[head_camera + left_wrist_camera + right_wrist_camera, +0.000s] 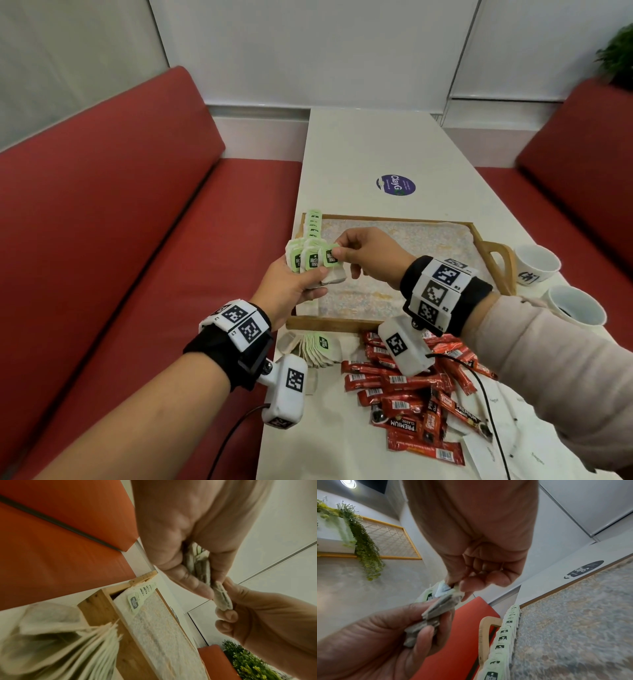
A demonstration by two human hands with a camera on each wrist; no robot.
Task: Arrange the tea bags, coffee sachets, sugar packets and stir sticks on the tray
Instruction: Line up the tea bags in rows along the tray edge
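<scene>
Left hand (291, 284) grips fanned bunch of tea bags (308, 258), green tags up, above tray's left end. Right hand (368, 255) pinches tag of rightmost bag in bunch. Wooden tray (394, 219) on white table (359, 147), patterned liner inside, row of tea bags (313, 222) lined along its left rim. More tea bags (317, 347) fanned on table just in front of tray. Pile of red coffee sachets (414, 401) beside them. Two paper cups (537, 263) right of tray handle. Red bench seats (113, 205) both sides.

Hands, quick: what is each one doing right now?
Left hand: closed, gripping a bunch of tea bags.
Right hand: closed, pinching the green tag of one tea bag in that bunch.
</scene>
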